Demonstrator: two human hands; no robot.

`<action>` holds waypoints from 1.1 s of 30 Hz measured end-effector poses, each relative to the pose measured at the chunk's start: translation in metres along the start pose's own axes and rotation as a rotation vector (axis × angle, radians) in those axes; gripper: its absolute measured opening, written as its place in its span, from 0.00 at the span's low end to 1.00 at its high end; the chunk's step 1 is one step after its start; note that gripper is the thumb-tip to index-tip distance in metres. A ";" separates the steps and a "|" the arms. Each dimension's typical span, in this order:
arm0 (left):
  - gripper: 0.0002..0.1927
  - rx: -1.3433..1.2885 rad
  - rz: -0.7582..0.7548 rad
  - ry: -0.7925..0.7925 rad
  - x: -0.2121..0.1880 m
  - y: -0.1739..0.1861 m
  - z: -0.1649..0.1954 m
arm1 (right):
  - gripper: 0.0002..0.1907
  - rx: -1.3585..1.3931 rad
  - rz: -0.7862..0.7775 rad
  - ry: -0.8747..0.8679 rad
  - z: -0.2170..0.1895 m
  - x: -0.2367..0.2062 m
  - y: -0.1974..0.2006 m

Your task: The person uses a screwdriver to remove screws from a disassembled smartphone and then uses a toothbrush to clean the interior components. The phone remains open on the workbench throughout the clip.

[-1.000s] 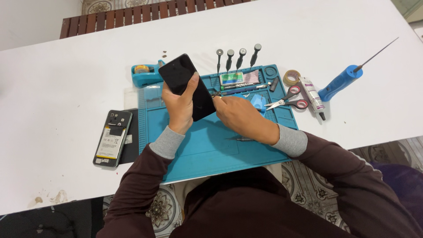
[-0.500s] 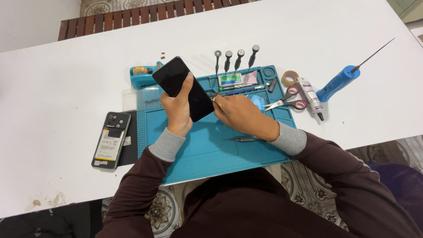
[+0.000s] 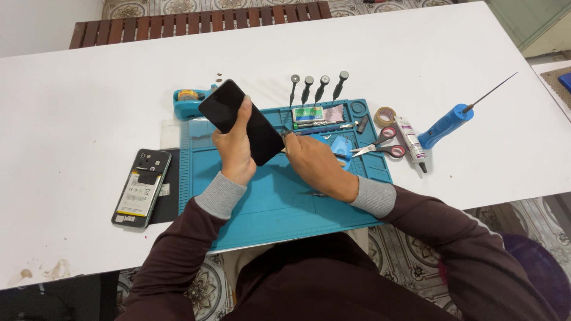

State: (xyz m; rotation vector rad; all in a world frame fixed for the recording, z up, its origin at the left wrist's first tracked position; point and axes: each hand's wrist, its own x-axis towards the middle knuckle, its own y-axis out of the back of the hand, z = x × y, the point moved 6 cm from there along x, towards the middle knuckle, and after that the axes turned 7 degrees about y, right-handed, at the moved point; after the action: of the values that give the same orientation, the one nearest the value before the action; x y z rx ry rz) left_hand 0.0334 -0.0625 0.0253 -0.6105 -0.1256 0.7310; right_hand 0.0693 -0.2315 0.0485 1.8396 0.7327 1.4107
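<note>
Our left hand (image 3: 235, 145) clasped around the black phone screen panel (image 3: 241, 122), our right hand (image 3: 312, 163) closed at its edge, contents hidden, above the blue repair mat (image 3: 267, 205).

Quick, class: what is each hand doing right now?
Left hand: closed around the black phone screen.
Right hand: at the screen's lower edge; what it grips cannot be told.

The right hand (image 3: 312, 161) hides whatever tool it grips; the black phone panel's (image 3: 241, 122) lower edge is covered by both hands. The desk's (image 3: 89, 95) far-left corner is cut off.
</note>
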 end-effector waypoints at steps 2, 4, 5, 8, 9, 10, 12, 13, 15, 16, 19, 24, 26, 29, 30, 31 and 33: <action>0.15 -0.035 0.011 0.015 0.000 0.001 -0.001 | 0.06 -0.008 0.024 -0.007 -0.001 -0.002 -0.001; 0.16 -0.051 0.024 0.014 0.001 0.002 -0.001 | 0.04 -0.028 0.023 -0.011 0.001 -0.001 -0.002; 0.16 -0.061 0.025 0.017 0.000 0.002 -0.001 | 0.04 -0.035 0.018 -0.020 0.002 -0.001 -0.003; 0.16 -0.079 0.032 0.015 -0.001 0.001 -0.001 | 0.04 -0.040 0.005 -0.026 0.005 0.000 -0.004; 0.16 -0.074 0.035 0.010 -0.002 0.000 -0.001 | 0.05 -0.029 0.003 -0.020 0.005 0.000 -0.004; 0.16 -0.068 0.039 0.005 -0.002 0.000 -0.001 | 0.06 -0.018 0.002 -0.015 0.005 0.000 -0.004; 0.15 -0.033 0.042 -0.006 -0.003 -0.001 0.000 | 0.06 -0.029 -0.038 -0.037 0.007 0.000 -0.006; 0.15 -0.015 0.041 -0.010 -0.004 -0.001 0.000 | 0.06 -0.036 -0.057 -0.051 0.008 -0.001 -0.008; 0.14 0.002 0.050 -0.002 -0.004 -0.001 0.000 | 0.07 -0.045 -0.015 -0.003 0.004 0.000 -0.005; 0.14 0.011 0.055 0.002 -0.003 -0.001 0.000 | 0.08 -0.050 0.006 0.021 0.002 0.000 -0.004; 0.14 0.016 0.058 -0.003 -0.002 -0.001 0.001 | 0.08 -0.023 -0.001 0.074 0.000 0.002 -0.002; 0.13 -0.033 0.043 -0.023 -0.001 -0.001 0.006 | 0.07 0.165 -0.009 0.029 0.007 0.011 0.005; 0.12 -0.002 0.036 -0.020 -0.001 -0.001 0.006 | 0.06 0.236 -0.007 0.010 0.009 0.012 0.009; 0.11 0.047 0.002 -0.054 -0.002 -0.002 0.009 | 0.06 0.304 -0.044 -0.002 0.011 0.013 0.011; 0.11 0.061 -0.014 -0.069 -0.002 -0.002 0.010 | 0.06 0.321 -0.076 -0.002 0.013 0.013 0.010; 0.11 0.075 -0.024 -0.084 -0.001 -0.002 0.011 | 0.06 0.341 -0.111 -0.001 0.013 0.012 0.008; 0.11 0.084 -0.046 -0.113 -0.001 -0.001 0.013 | 0.07 0.313 -0.126 0.030 0.013 0.011 0.006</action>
State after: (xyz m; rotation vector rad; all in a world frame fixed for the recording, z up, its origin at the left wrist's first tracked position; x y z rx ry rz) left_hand 0.0295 -0.0581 0.0367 -0.4845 -0.2118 0.7230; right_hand 0.0848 -0.2288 0.0579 1.9687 1.1166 1.3014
